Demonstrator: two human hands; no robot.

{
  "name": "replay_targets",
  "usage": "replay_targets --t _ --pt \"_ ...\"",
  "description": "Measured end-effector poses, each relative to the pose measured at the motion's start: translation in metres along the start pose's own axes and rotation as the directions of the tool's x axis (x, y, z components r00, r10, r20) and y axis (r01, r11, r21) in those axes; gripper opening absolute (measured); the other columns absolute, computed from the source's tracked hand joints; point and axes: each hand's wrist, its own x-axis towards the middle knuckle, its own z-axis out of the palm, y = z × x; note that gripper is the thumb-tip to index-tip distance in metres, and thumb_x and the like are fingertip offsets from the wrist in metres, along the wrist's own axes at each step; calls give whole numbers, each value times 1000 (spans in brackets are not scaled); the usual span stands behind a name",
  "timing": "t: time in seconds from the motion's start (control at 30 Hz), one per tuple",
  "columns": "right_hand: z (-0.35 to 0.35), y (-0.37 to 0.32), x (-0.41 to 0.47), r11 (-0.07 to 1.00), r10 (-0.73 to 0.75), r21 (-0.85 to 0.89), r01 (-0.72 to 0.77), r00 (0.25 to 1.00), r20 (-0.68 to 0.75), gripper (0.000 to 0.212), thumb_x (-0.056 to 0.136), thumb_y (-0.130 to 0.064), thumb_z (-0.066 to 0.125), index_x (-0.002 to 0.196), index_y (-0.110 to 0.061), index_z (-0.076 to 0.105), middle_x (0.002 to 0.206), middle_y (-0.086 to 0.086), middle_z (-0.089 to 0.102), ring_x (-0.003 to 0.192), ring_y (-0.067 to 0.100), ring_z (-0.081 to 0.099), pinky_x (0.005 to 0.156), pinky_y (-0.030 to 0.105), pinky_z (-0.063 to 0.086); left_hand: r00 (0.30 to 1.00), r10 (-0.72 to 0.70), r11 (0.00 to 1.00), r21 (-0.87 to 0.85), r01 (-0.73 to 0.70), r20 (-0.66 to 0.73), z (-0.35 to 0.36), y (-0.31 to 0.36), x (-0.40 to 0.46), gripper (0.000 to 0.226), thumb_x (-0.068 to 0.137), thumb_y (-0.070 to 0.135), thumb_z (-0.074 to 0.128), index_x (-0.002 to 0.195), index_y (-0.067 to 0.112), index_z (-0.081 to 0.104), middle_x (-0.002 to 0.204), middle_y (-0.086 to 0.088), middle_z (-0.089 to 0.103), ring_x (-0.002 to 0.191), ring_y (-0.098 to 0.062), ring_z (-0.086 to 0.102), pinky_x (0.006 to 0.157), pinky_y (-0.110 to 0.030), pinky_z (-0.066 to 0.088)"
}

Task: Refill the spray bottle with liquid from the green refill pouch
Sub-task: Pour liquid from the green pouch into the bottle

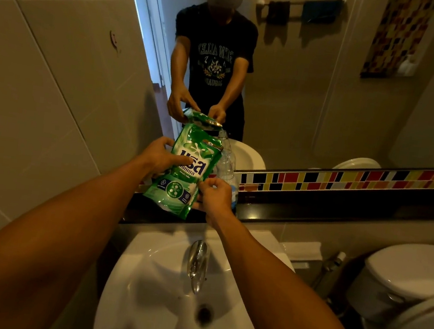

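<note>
At the left, the person's left hand [161, 154] grips the side of the green refill pouch [185, 171], thumb across its printed front and fingers curled behind it. The pouch is held up above the dark ledge [314, 211] that runs below the mirror [314, 94], tilted so its top corner leans to the right against the neck of the clear spray bottle [227, 163]. The bottle stands on the ledge just to the right of the pouch, partly hidden by it and by the right hand [216, 195]. That hand pinches the pouch's lower right edge between thumb and curled fingers. Below both forearms sits the white sink [138, 305] with its chrome tap [197, 263] over the drain. Further right, a band of coloured tiles [359, 179] runs along the wall under the mirror, and a white toilet [410, 273] stands at the far right.
</note>
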Motion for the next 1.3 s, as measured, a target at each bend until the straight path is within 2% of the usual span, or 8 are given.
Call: replay_targets --t 0.17,0.3,0.4,0.57,0.63,0.8,0.97,1.3 --pt "0 -1 -2 1000 1 -6 -1 1000 -6 8 100 -17 65 98 -11 59 108 24 75 96 41 76 72 54 66 1000 2 1000 21 -2 -7 0 0 1 62 78 26 85 127 17 48 104 -9 70 79 -21 71 55 -30 52" --pt "2 -2 -4 1000 5 19 -5 1000 2 8 102 -13 62 96 -12 57 110 25 74 91 36 76 63 45 65 1000 -2 1000 16 2 -13 -1 -3 5 64 76 27 87 126 18 49 106 -11 72 80 -22 73 56 -32 54" --pt "3 -2 -3 1000 4 21 -4 1000 -10 9 101 -12 62 94 -13 57 110 27 73 87 35 75 64 47 66 1000 1 1000 11 0 -16 -1 -5 7 67 74 28 88 127 18 49 105 -11 73 80 -23 74 57 -32 55" --pt "3 0 -1 1000 7 -5 -7 1000 -14 7 101 -15 63 97 -13 58 110 28 73 98 42 75 74 55 66 1000 -1 1000 21 1 -6 -2 -4 7 66 76 27 87 129 17 48 107 -11 71 83 -24 73 59 -33 56" --pt "4 -1 -2 1000 3 -3 -3 1000 -14 7 101 -15 63 97 -13 58 110 30 73 98 44 75 72 53 66 1000 2 1000 14 -2 -4 -2 -4 7 65 77 25 86 129 16 48 106 -11 71 80 -22 72 57 -32 54" --pt "4 -1 -3 1000 -9 15 9 1000 -5 7 101 -12 62 96 -13 57 111 25 73 92 37 76 59 41 64 1000 9 1000 26 -8 -15 -3 -5 7 65 76 26 87 127 17 48 101 -8 70 74 -18 69 54 -29 51" --pt "6 -1 -2 1000 -3 14 4 1000 -15 6 101 -12 62 97 -13 58 112 25 73 97 40 76 63 45 66 1000 18 999 37 -17 -16 -3 -4 7 62 77 25 86 125 18 48 103 -8 68 75 -17 68 54 -28 51" --pt "8 1 -2 999 8 42 -7 1000 -12 6 101 -13 63 101 -10 57 112 25 73 98 40 76 57 39 64 1000 8 1000 29 -8 -11 -5 -6 10 66 76 24 87 129 18 48 111 -11 69 83 -23 71 61 -34 56"
